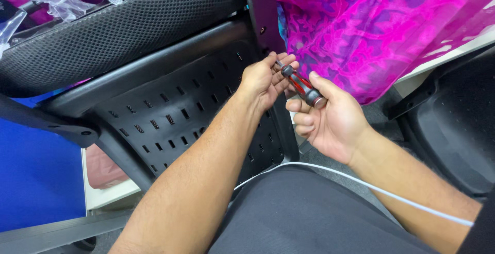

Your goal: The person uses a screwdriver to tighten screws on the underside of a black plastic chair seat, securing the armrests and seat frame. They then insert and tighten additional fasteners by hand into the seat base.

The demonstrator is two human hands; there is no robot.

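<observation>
- The right hand (pixel 335 120) has its grip wrapped around the handle of a screwdriver (pixel 301 86), red and black with a grey end cap.
- The left hand (pixel 265 79) pinches the front of the screwdriver with its fingertips (pixel 285 61), just beside the black upright post (pixel 263 12) of the chair.
- The tool's tip is hidden behind the left fingers; whether it sits in a screw cannot be told.
- The screwdriver lies tilted, cap toward the person, in front of the perforated black plastic chair shell (pixel 170 115).
- Above the shell, a black mesh seat pad (pixel 118 32) runs out of the top edge; its full shape is cut off.
- Crumpled clear plastic wrap (pixel 62 4) lies on the pad's upper left edge.
- A magenta patterned cloth (pixel 381 27) fills the upper right, hiding what is beneath it.
- A white cable (pixel 392 195) crosses the person's dark lap (pixel 309 218), passing under the right forearm.
- A second black chair part (pixel 454 125) is cut off at the right.
</observation>
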